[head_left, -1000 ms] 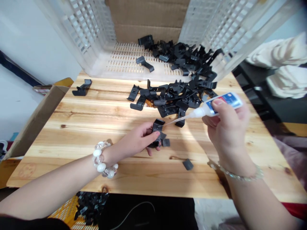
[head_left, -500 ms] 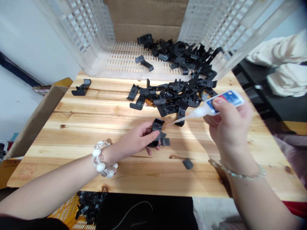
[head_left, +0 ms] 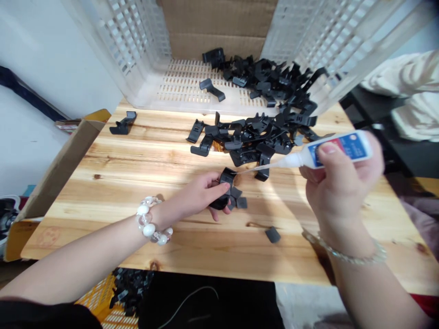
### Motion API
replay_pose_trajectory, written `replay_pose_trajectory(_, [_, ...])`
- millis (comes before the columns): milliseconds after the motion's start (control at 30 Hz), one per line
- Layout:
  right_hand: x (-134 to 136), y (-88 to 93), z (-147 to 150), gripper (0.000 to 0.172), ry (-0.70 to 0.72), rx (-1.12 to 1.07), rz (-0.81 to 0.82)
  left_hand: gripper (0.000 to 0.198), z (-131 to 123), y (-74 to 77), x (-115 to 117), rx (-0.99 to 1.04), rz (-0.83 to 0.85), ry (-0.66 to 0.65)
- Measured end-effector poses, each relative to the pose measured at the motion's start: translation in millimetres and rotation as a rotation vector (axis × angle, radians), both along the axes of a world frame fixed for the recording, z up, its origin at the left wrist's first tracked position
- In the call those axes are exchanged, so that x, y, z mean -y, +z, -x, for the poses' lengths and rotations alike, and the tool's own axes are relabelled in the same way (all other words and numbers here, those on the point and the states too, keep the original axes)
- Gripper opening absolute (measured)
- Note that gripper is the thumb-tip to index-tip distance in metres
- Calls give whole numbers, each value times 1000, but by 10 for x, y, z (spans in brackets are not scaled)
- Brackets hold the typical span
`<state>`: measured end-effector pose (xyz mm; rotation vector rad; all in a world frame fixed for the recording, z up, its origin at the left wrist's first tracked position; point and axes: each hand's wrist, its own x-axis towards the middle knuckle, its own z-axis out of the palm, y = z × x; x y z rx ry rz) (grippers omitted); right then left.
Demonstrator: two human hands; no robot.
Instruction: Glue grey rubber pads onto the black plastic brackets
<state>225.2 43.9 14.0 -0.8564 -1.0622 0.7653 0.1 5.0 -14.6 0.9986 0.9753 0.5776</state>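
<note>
2 hands, 1 clip, 1 bottle

Far L of L hand, past table edge: 1 cardboard box. Up-L of same hand, 1 lone clip, blk, on the wood. Down-L of it, lower than tabletop: 1 yellow basket w/ small blk parts, too many to count. L wrist: 1 chunky bracelet. L hand is clamped on 1 held clip, thumb on top. Just R of L fingers, approx 3 dark pads, partly overlapping; 1 separate pad further R, nearer the person. Beyond both hands, 1 white crate w/ 1 stray clip + crate heap; table heap betw. crate & hands; both too tangled to count. R hand is wrapped round 1 squeeze bottle, thumb on label; nozzle points L, tip by held clip's far end, contact unclear. R wrist: 1 thin bracelet. Up-R of R hand: white cloth.
</note>
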Motion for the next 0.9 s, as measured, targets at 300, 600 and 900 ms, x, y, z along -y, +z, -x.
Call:
replay_pose_trajectory(300, [24, -66, -14, 25, -39, 121, -15, 18, -18, 24, -7, -5, 9, 9])
replay_pose_trajectory(600, [13, -89, -15, 25, -38, 144, -82, 15, -28, 29, -2, -7, 6, 9])
replay_pose_trajectory(900, [39, -87, -44, 24, -99, 268, -119, 13, -25, 45, -8, -6, -1, -6])
